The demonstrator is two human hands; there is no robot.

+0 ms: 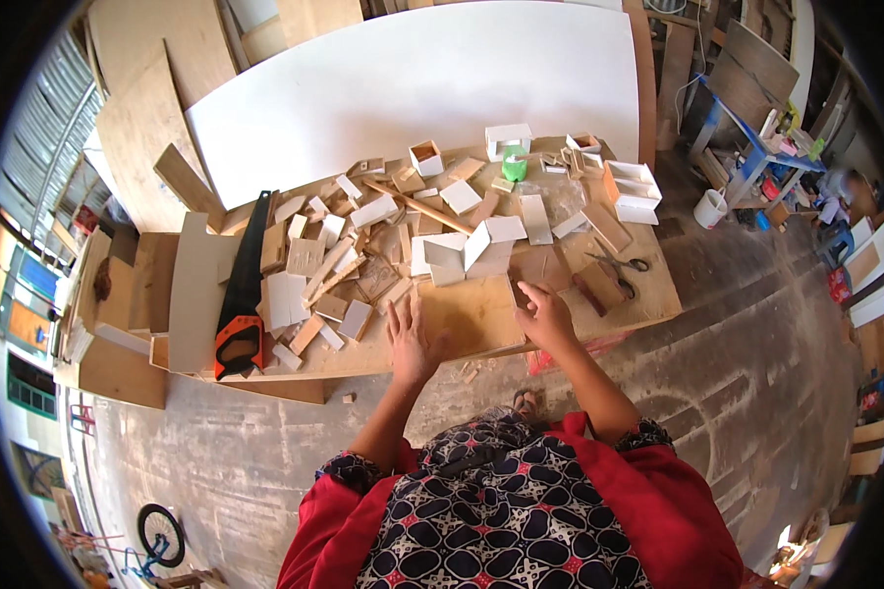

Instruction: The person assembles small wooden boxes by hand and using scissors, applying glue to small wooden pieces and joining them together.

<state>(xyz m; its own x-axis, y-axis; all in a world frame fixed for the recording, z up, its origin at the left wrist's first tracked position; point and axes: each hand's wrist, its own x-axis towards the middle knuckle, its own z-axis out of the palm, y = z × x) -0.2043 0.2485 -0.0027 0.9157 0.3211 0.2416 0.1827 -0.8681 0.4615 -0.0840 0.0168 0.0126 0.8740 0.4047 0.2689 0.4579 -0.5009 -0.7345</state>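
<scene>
So the left hand is palm down with its fingers spread, sitting at the left edge of a plain wood board. The right hand is at the board's right edge, fingers mostly curled in; can't tell if it's pinching anything. The board lies right between the two, at the near edge of the table. Calling the board the clock's middle, there's a white corner piece just off it around 11:30, a long stick at 11, and a green tub a bit past 12, further back. Scissors lie between 2 and 3, with a divided white box at 2. Scraps are piled around 10, and an orange-handled saw lies at 9. Big white panel stands behind everything at 12.
</scene>
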